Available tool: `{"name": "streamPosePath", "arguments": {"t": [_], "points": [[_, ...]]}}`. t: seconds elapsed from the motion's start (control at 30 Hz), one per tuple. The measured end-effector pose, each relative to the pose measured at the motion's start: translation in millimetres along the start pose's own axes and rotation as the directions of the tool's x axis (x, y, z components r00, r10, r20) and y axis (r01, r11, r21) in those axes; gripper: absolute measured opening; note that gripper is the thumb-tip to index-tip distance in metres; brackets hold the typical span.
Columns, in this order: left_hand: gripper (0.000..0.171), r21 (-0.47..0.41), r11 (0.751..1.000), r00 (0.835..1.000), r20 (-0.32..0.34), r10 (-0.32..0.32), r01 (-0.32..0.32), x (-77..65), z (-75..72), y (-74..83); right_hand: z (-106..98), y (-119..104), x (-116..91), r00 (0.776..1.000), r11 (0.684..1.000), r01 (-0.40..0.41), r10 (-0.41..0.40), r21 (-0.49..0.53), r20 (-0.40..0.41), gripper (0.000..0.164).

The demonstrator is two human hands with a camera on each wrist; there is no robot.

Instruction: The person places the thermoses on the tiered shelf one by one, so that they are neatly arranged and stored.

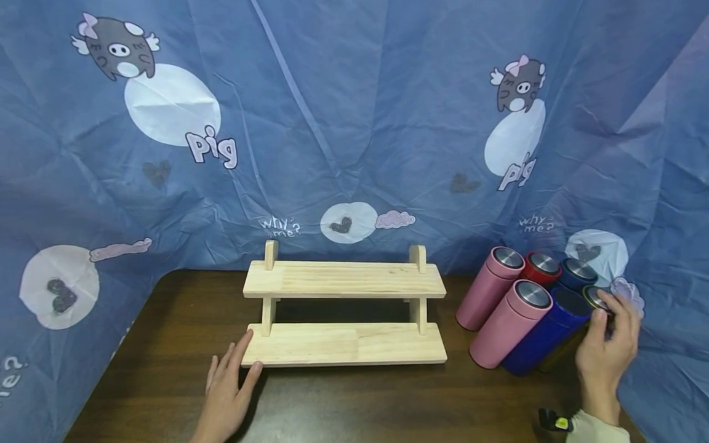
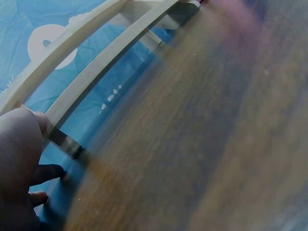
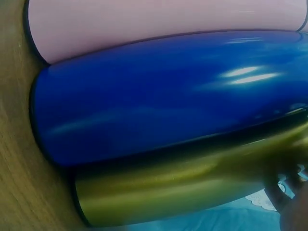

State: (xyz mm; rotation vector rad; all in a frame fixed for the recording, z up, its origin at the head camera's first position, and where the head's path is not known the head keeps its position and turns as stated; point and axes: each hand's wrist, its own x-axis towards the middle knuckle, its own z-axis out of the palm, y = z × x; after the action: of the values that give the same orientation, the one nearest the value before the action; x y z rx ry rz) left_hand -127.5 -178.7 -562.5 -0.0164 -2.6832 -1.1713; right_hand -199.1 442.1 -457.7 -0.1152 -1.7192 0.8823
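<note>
My left hand (image 1: 226, 391) lies at the left end of a two-tier wooden shelf (image 1: 343, 343). Its index fingertip touches the lower board's corner, the thumb is at the front edge, and the other fingers extend past the end. On the right, my right hand (image 1: 609, 351) grips the top of a gold thermos bottle (image 3: 173, 192), thumb and fingers around its lid (image 1: 597, 298). Beside that bottle stands a glossy blue thermos (image 1: 548, 335), also large in the right wrist view. A pink thermos (image 1: 506, 332) is to its left.
Behind the front bottles stand another pink thermos (image 1: 487, 286), a red one (image 1: 541, 269) and a dark blue one (image 1: 578, 272). All are on a dark brown wooden table (image 1: 354, 406). A blue printed cloth (image 1: 354, 111) hangs around the back and sides.
</note>
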Motion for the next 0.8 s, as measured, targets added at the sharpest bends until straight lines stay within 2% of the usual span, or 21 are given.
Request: {"name": "streamPosePath", "arguments": {"t": [0.27, 0.5, 0.67, 0.8], "points": [[0.063, 0.009, 1.000, 1.000, -0.006, 0.011, -0.011, 0.0, -0.3, -0.3, -1.5, -19.7, -2.4, 1.000, 0.999, -0.002, 0.001, 0.048, 0.024, 0.035], [0.063, 0.009, 0.999, 0.999, -0.015, 0.031, -0.031, -1.3, 1.0, -0.3, -5.2, -14.9, -6.2, 1.000, 1.000, -0.003, 0.002, 0.023, 0.028, 0.036], [0.064, 0.012, 1.000, 1.000, 0.008, 0.005, -0.005, 0.0, 0.6, 0.3, -4.6, -13.7, -5.5, 1.000, 1.000, 0.018, -0.019, 0.024, 0.014, 0.033], [0.065, 0.018, 1.000, 1.000, 0.016, -0.014, 0.014, 0.5, 0.2, 0.2, -3.7, 0.0, -2.5, 0.999, 0.999, 0.033, -0.033, -0.002, 0.010, 0.033]]}}
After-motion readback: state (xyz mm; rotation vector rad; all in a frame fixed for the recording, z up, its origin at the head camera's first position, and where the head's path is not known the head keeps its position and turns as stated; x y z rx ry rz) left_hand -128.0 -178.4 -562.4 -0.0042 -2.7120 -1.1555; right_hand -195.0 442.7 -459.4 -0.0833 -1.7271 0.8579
